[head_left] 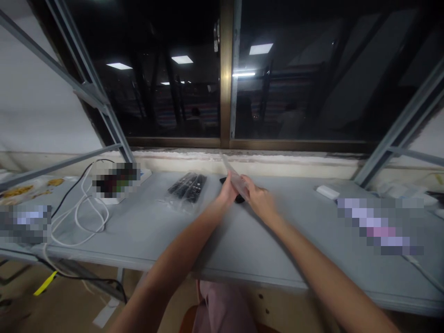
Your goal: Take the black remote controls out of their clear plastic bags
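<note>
We hold a thin, translucent, flat plastic piece [236, 181] tilted above the grey counter [249, 254], near the middle of its back edge. Our left hand [227, 189] and right hand [259, 198] pinch it from either side, fingers nearly closed; blur hides the exact contact. The step looks like two-handed handling, and the next move calls for a light grip. Beneath lies a partly hidden black object [239, 199]; leftward, bagged black button-covered remotes [187, 187].

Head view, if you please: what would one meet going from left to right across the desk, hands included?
White looped cable, bagged black remote controls, left hand, right hand, small white block.
</note>
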The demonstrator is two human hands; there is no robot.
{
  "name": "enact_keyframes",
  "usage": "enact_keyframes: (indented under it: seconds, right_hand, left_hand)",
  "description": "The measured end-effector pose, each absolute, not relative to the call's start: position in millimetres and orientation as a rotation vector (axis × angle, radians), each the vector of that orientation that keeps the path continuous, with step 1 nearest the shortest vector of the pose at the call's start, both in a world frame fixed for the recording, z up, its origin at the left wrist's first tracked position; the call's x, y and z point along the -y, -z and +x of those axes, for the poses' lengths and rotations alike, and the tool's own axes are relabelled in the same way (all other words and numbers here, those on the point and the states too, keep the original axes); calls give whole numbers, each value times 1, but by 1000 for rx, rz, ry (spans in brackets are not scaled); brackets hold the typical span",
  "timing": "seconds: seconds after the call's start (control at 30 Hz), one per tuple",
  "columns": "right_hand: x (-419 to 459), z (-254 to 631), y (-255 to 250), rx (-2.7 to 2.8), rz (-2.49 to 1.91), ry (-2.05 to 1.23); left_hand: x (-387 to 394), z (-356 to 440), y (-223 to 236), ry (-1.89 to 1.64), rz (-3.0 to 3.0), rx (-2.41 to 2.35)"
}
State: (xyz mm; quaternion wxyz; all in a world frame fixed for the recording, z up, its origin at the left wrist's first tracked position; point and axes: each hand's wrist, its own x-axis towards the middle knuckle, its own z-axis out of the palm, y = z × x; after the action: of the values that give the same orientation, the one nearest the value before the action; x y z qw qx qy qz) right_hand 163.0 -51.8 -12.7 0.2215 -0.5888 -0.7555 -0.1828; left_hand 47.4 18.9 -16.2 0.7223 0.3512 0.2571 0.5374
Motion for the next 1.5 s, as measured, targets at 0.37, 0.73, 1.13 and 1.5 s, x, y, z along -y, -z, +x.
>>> enact_keyframes:
  seconds: [0.37,0.73,1.13,1.5]
  right_hand:
    - [57,156,7,2125,-1672,513]
    - [54,151,12,2145,-1470,403]
    - [47,156,27,2167,-1789,52]
    - [27,188,3,1540,-1215,-1183]
  left_hand:
    - [-16,53,21,-1201,809,-556]
    - [-51,-6,13,-1456,569,-636]
    - [-50,-23,9,-1448,412,-656]
    - [-55,-35,7,-1532,348,-583]
